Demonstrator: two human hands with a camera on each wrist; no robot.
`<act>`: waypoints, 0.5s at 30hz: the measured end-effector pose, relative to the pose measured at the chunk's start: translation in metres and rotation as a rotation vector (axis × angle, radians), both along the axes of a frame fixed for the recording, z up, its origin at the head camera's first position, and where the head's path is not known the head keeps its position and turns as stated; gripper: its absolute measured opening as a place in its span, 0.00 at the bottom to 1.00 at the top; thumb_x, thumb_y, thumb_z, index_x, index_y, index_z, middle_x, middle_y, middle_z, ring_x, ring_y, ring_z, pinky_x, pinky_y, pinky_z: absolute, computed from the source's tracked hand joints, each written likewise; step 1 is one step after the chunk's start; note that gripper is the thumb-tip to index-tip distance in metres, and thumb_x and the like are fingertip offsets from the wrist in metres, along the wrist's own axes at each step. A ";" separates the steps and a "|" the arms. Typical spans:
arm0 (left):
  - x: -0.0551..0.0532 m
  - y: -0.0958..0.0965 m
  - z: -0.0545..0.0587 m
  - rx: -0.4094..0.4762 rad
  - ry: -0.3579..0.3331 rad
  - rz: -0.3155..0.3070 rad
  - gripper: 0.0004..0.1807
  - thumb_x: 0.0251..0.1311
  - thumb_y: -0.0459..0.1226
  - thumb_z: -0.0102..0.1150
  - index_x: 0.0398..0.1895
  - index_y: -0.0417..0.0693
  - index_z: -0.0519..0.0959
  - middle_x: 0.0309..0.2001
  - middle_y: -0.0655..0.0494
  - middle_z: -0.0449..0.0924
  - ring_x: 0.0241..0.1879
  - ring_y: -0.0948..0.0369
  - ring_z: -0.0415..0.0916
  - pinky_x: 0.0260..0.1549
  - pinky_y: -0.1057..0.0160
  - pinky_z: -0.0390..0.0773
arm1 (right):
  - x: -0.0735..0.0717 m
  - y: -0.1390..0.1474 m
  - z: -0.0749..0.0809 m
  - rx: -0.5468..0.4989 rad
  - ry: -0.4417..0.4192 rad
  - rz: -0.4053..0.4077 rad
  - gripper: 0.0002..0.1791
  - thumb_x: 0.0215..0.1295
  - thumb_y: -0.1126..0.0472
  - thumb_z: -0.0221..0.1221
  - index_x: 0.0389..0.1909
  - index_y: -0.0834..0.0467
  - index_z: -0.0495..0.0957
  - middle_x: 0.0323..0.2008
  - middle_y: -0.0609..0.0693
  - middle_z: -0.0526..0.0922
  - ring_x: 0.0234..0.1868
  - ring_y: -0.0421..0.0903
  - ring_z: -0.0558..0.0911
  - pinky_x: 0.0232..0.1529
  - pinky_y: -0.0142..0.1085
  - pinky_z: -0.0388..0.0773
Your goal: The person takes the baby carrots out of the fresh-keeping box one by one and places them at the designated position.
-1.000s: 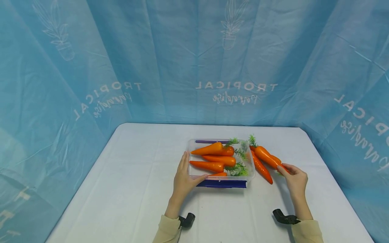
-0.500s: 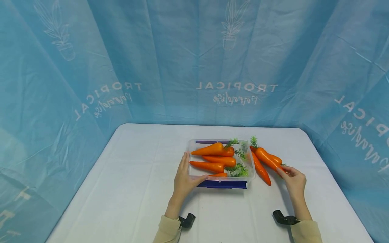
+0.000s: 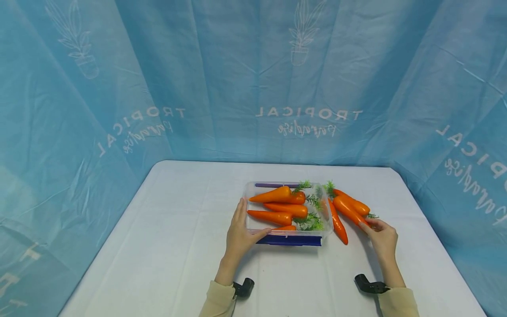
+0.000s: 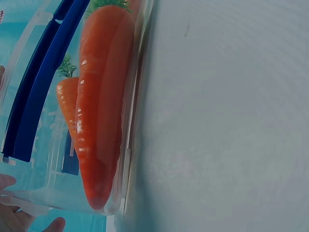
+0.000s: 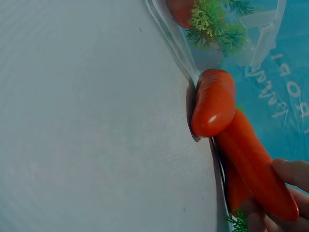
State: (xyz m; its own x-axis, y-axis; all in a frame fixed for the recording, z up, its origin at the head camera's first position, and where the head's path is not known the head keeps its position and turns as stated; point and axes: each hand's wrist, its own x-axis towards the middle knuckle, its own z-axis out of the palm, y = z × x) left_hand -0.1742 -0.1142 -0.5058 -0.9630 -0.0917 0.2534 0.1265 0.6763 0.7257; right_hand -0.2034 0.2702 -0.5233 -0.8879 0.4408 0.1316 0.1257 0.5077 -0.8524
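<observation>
A clear plastic container (image 3: 326,231) with a blue front clip (image 3: 289,240) holds several orange carrots (image 3: 271,217) with green tops. My left hand (image 3: 238,235) grips its near left corner, fingers along the left wall and thumb at the front rim. To the container's right, my right hand (image 3: 382,240) pinches the narrow tip of a held carrot (image 5: 256,169) between thumb and fingers; its leafy end points toward the container. A loose carrot (image 3: 338,225) lies between it and the container wall. Another loose carrot (image 3: 361,208) lies just behind the held one.
A white-covered table (image 3: 178,229) carries everything. Blue printed curtains (image 3: 222,88) hang behind and along both sides. Each wrist bears a black camera mount, one on the left wrist (image 3: 243,288) and one on the right wrist (image 3: 371,285).
My right hand has shifted slightly left and toward me with the pinched carrot. The loose carrot by the container has moved left, and more of the one behind shows. My left hand stays put.
</observation>
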 end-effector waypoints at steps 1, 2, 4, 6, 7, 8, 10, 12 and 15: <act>0.000 0.000 0.000 0.002 -0.001 -0.001 0.64 0.37 0.61 0.72 0.75 0.49 0.49 0.77 0.51 0.47 0.74 0.49 0.51 0.69 0.42 0.58 | 0.000 0.000 0.000 0.004 -0.005 0.002 0.18 0.55 0.57 0.69 0.42 0.66 0.83 0.26 0.45 0.84 0.22 0.28 0.70 0.21 0.21 0.69; 0.000 0.000 0.000 0.004 -0.003 -0.001 0.64 0.37 0.61 0.72 0.75 0.49 0.49 0.77 0.52 0.47 0.74 0.49 0.51 0.69 0.42 0.58 | 0.000 -0.001 0.000 0.007 -0.007 0.003 0.18 0.55 0.58 0.68 0.42 0.66 0.83 0.27 0.49 0.84 0.22 0.28 0.70 0.21 0.21 0.69; 0.000 0.000 0.001 0.005 -0.005 0.000 0.64 0.37 0.61 0.72 0.75 0.49 0.49 0.77 0.52 0.47 0.74 0.49 0.51 0.69 0.42 0.57 | 0.001 -0.001 0.000 0.010 -0.015 0.007 0.18 0.55 0.58 0.68 0.42 0.67 0.83 0.30 0.56 0.85 0.22 0.27 0.70 0.21 0.21 0.70; 0.000 0.000 0.001 0.004 -0.005 0.000 0.64 0.37 0.61 0.72 0.75 0.49 0.49 0.77 0.52 0.47 0.74 0.49 0.51 0.69 0.42 0.58 | 0.001 -0.001 0.000 0.017 -0.025 0.013 0.18 0.55 0.58 0.68 0.41 0.67 0.83 0.33 0.61 0.86 0.22 0.26 0.70 0.22 0.20 0.70; 0.000 0.000 0.001 0.002 -0.004 0.000 0.64 0.37 0.61 0.72 0.75 0.49 0.49 0.77 0.52 0.47 0.74 0.49 0.51 0.69 0.42 0.58 | 0.001 -0.001 0.000 0.022 -0.031 0.018 0.17 0.55 0.58 0.68 0.41 0.67 0.83 0.34 0.62 0.86 0.22 0.25 0.70 0.22 0.20 0.70; 0.000 0.000 0.000 0.000 -0.003 0.000 0.64 0.37 0.61 0.72 0.75 0.49 0.49 0.77 0.51 0.47 0.74 0.49 0.51 0.69 0.42 0.58 | 0.001 -0.001 -0.001 0.029 -0.039 0.023 0.17 0.55 0.58 0.68 0.41 0.67 0.83 0.35 0.63 0.86 0.22 0.23 0.70 0.22 0.19 0.71; 0.000 0.000 0.000 0.002 0.001 0.000 0.64 0.37 0.61 0.72 0.75 0.49 0.49 0.76 0.51 0.47 0.74 0.49 0.51 0.69 0.42 0.58 | 0.001 -0.001 -0.001 0.041 -0.057 0.036 0.17 0.55 0.58 0.68 0.41 0.66 0.83 0.37 0.64 0.86 0.22 0.22 0.70 0.23 0.18 0.71; 0.000 -0.001 0.000 0.004 0.008 -0.003 0.64 0.37 0.61 0.72 0.75 0.48 0.50 0.76 0.51 0.48 0.74 0.49 0.51 0.69 0.42 0.58 | 0.001 -0.001 -0.001 0.057 -0.075 0.049 0.17 0.55 0.59 0.68 0.41 0.67 0.83 0.37 0.64 0.86 0.22 0.21 0.70 0.23 0.18 0.72; 0.000 -0.001 0.000 0.008 0.017 -0.009 0.64 0.37 0.61 0.72 0.75 0.48 0.50 0.76 0.50 0.48 0.74 0.49 0.51 0.69 0.42 0.58 | 0.001 0.000 0.000 0.068 -0.091 0.066 0.16 0.54 0.60 0.69 0.40 0.68 0.82 0.37 0.65 0.85 0.22 0.22 0.70 0.22 0.19 0.72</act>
